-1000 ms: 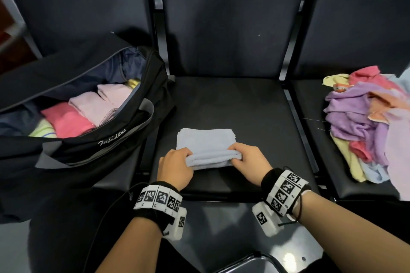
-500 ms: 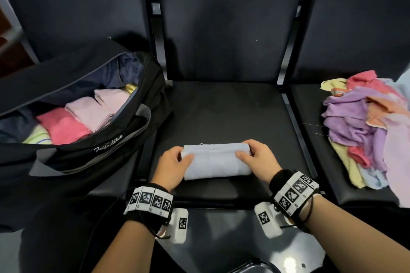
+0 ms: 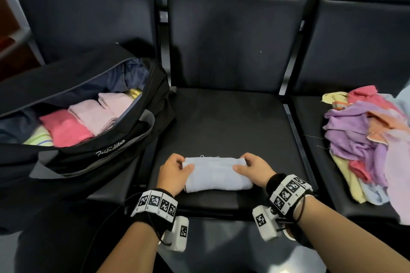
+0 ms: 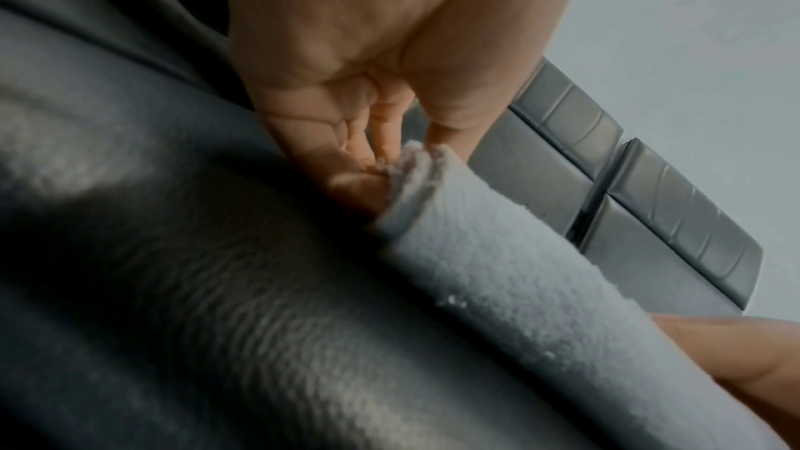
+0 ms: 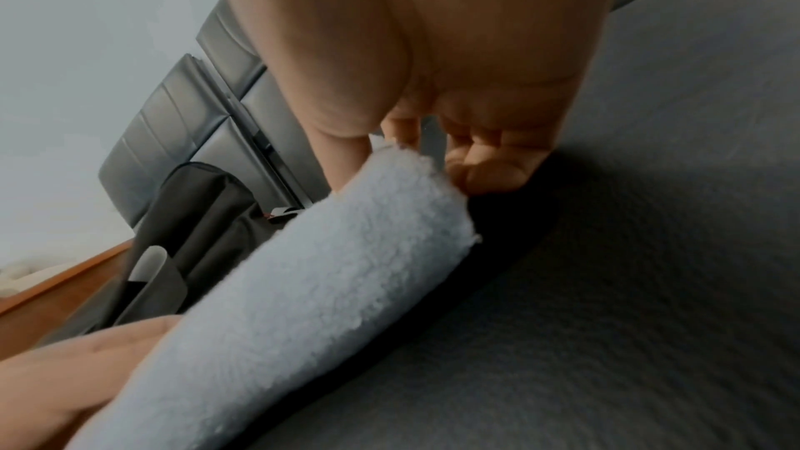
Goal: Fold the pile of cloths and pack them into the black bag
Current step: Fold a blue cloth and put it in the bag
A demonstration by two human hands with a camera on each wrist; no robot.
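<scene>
Folded blue cloth (image 3: 218,174) lies on the seat (image 3: 224,122); we grip its ends with left hand (image 3: 174,174) and right hand (image 3: 255,170).

the pile of cloths (image 3: 375,146) runs off the head view's right edge. the black bag (image 3: 93,157) is cut by the left edge, and its flap hides part of what lies inside. fingertips of both hands tuck out of sight behind the folded cloth (image 3: 216,174).
</scene>
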